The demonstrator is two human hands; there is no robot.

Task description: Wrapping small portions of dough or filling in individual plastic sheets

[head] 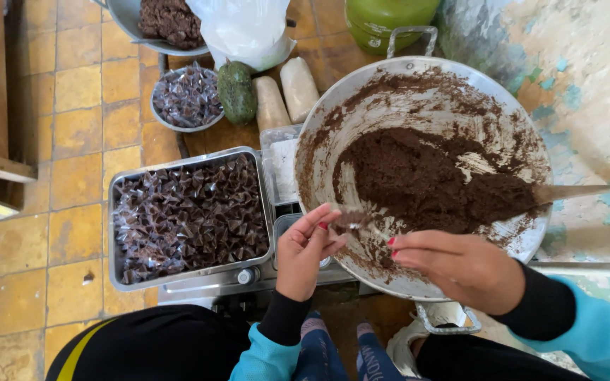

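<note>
Brown paste (425, 180) half-fills the wok (517, 113); beside it, left hand (308, 247) and right hand (460, 264) pinch 1 wrapped portion (351, 222), tray (118, 212) already full.

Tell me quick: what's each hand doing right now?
Left hand: fingers pinched on a small brown lump.
Right hand: fingertips pinched on the same lump.

I look down on a floor (72, 141) of worn yellow tiles. Standing on it: a small round bowl (186, 99) of wrapped dark sweets, a green gas cylinder (383, 21), and a low stove (248, 279). The stove carries a steel tray (190, 215) of wrapped pieces and a wide pan (425, 176) of brown paste.
</note>
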